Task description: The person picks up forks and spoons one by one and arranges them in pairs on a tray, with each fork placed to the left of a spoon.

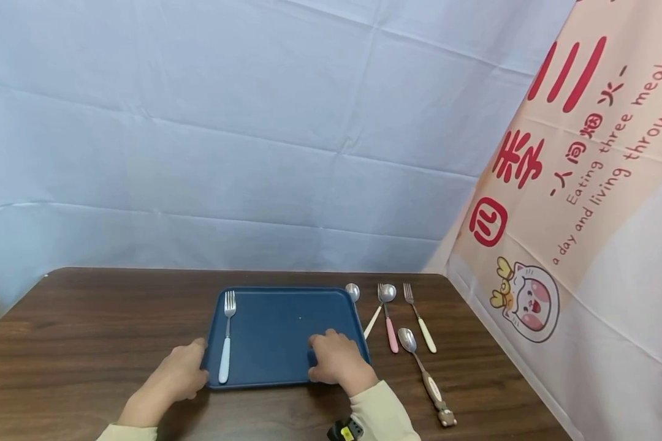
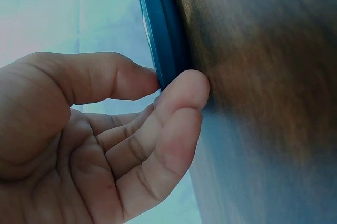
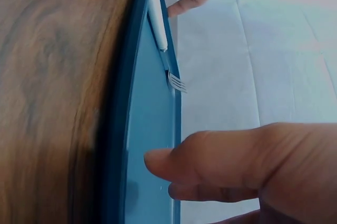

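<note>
A dark blue tray (image 1: 276, 334) lies on the wooden table, with a pale-handled fork (image 1: 225, 360) lengthwise along its left side. My left hand (image 1: 181, 370) is at the tray's left edge near the front corner. In the left wrist view, the thumb (image 2: 134, 82) meets the rim and the fingertips (image 2: 188, 90) curl against its outer side, so the edge is pinched between them. Over the right part of the tray hovers my right hand (image 1: 339, 360), fingers loosely bent, with nothing held. The right wrist view shows its thumb (image 3: 163, 163) above the tray floor.
Right of the tray lie a pink-handled spoon (image 1: 390, 331), a cream-handled fork (image 1: 422, 321), another fork (image 1: 372, 321) partly under that spoon, and a spoon with a bear-shaped handle end (image 1: 432, 389). One spoon (image 1: 352, 291) sits at the tray's far right corner. White cloth hangs behind the table (image 1: 116, 318).
</note>
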A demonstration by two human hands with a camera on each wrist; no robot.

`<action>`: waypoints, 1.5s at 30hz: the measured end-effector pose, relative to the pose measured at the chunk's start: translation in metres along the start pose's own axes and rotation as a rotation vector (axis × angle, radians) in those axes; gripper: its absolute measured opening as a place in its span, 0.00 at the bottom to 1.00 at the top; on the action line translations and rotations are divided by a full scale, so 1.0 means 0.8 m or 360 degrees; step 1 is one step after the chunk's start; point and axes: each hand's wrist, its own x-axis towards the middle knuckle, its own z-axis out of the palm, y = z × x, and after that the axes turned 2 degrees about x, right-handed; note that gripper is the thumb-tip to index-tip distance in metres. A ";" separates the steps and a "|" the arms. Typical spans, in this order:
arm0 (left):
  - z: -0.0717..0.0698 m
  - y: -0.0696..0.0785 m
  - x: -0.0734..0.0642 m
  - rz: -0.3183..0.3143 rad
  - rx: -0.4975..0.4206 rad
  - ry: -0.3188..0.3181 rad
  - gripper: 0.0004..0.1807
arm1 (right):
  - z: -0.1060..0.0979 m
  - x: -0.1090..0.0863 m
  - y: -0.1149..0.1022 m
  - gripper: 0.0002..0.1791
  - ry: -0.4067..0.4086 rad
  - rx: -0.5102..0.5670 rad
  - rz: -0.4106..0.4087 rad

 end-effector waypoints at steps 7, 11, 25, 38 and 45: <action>0.000 -0.002 -0.001 0.0015 -0.0010 0.0021 0.29 | -0.002 -0.010 0.018 0.24 0.0025 -0.0007 -0.0030; 0.000 -0.002 -0.001 0.0028 -0.0024 0.0029 0.29 | -0.003 -0.017 0.031 0.23 0.0037 0.0011 -0.0018; -0.001 -0.002 -0.003 0.0002 -0.0012 0.0011 0.30 | 0.004 -0.046 0.069 0.23 0.0151 0.0056 -0.0002; 0.003 -0.001 0.000 0.0042 -0.0034 0.0032 0.30 | 0.000 -0.071 0.109 0.22 0.0204 0.0062 0.0151; 0.001 -0.002 -0.001 0.0008 -0.0022 0.0009 0.29 | -0.001 -0.081 0.129 0.23 0.0211 0.0053 0.0261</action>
